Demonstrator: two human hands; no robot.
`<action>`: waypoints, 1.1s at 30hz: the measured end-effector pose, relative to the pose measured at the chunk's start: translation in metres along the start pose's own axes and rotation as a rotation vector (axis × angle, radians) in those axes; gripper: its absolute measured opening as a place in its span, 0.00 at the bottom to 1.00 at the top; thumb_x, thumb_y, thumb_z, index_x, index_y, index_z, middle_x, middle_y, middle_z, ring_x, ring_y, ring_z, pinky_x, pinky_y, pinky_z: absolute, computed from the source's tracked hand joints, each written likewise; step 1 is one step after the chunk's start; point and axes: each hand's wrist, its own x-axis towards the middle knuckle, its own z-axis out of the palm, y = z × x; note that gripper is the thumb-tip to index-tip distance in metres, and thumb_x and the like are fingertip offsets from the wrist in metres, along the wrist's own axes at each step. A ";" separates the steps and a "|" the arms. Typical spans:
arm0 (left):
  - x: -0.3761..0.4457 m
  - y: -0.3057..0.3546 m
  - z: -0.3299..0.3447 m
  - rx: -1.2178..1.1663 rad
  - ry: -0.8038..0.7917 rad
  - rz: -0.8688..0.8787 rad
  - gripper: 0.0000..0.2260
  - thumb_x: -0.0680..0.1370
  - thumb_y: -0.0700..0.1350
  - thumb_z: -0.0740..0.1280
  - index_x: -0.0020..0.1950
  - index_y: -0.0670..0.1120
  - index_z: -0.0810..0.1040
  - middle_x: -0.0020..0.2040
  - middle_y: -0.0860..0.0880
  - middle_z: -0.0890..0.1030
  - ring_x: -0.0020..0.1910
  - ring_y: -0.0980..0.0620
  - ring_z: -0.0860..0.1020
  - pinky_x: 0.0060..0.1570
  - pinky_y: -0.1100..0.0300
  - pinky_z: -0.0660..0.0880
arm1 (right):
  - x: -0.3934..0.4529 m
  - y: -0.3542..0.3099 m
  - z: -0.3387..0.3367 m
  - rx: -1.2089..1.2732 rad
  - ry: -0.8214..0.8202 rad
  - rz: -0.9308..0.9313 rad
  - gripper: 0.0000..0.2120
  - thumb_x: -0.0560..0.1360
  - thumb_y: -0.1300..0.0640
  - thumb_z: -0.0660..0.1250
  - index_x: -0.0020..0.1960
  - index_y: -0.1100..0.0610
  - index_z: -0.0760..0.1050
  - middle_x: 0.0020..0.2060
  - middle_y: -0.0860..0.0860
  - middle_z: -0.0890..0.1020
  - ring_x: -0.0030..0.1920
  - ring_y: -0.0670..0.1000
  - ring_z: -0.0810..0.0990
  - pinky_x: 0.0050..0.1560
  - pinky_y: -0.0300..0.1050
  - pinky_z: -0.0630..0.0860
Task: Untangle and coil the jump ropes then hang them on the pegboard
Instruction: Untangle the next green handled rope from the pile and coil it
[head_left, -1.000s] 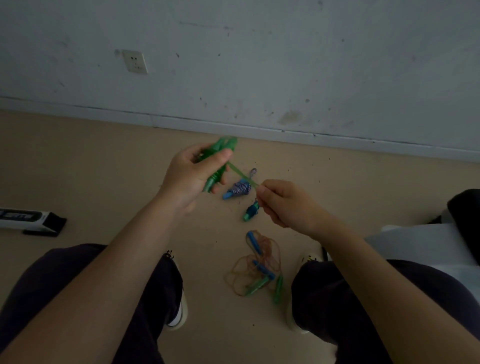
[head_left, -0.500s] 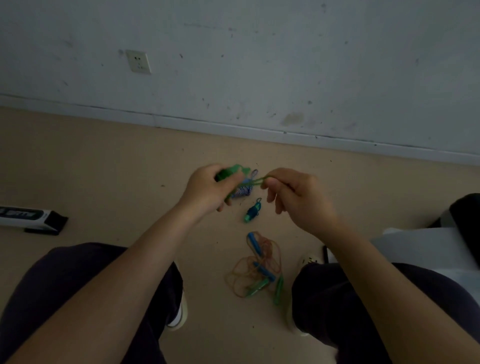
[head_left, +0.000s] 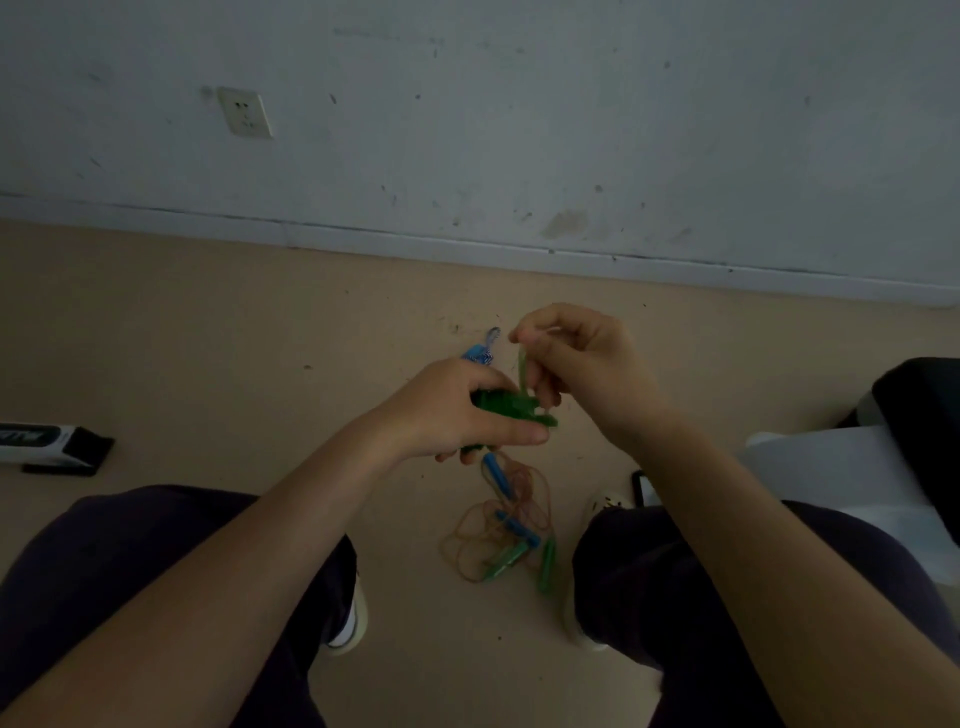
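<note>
1. Two hands work close together above the floor (head_left: 208, 332), between my knees: my left hand (head_left: 457, 410) grips the green jump rope (head_left: 506, 405), fingers and thumb curled round its bundled handles.
2. My right hand (head_left: 582, 358) sits just above and to the right, thumb and fingers pinching the green cord that rises from the bundle.
3. Behind my left hand, a blue and white patterned rope (head_left: 485, 351) lies on the floor near the wall (head_left: 519, 104), mostly hidden by my knuckles.
4. Below my hands, a tangled pile of ropes (head_left: 511, 530) rests on the floor between my feet, thin orange cord looped round blue and green handles.
5. Far left, a black and white box-like object (head_left: 49, 447) lies on the floor; I cannot tell what it is.
6. A white socket (head_left: 244, 111) is set in the wall at upper left.
7. At the right edge, something white and black (head_left: 857, 467) sits beside my right leg.
</note>
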 end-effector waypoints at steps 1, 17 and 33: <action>-0.001 -0.002 0.010 0.137 -0.053 -0.003 0.18 0.63 0.68 0.75 0.44 0.57 0.83 0.35 0.55 0.83 0.28 0.59 0.78 0.26 0.63 0.71 | 0.004 -0.004 -0.001 0.138 -0.003 0.015 0.07 0.81 0.64 0.61 0.49 0.66 0.76 0.45 0.59 0.83 0.37 0.52 0.82 0.37 0.41 0.77; -0.002 0.008 -0.011 -0.419 0.435 0.128 0.09 0.73 0.57 0.75 0.48 0.53 0.86 0.33 0.47 0.84 0.28 0.50 0.80 0.21 0.61 0.70 | 0.001 0.009 -0.003 -0.152 -0.378 0.114 0.11 0.80 0.50 0.64 0.56 0.56 0.78 0.40 0.51 0.84 0.42 0.50 0.83 0.46 0.42 0.80; 0.000 -0.002 -0.020 -0.336 0.586 0.099 0.08 0.77 0.45 0.74 0.54 0.47 0.80 0.41 0.46 0.85 0.33 0.52 0.83 0.26 0.64 0.72 | 0.007 0.008 0.010 -0.437 -0.246 0.141 0.14 0.83 0.56 0.57 0.41 0.52 0.74 0.24 0.43 0.69 0.25 0.42 0.66 0.28 0.38 0.66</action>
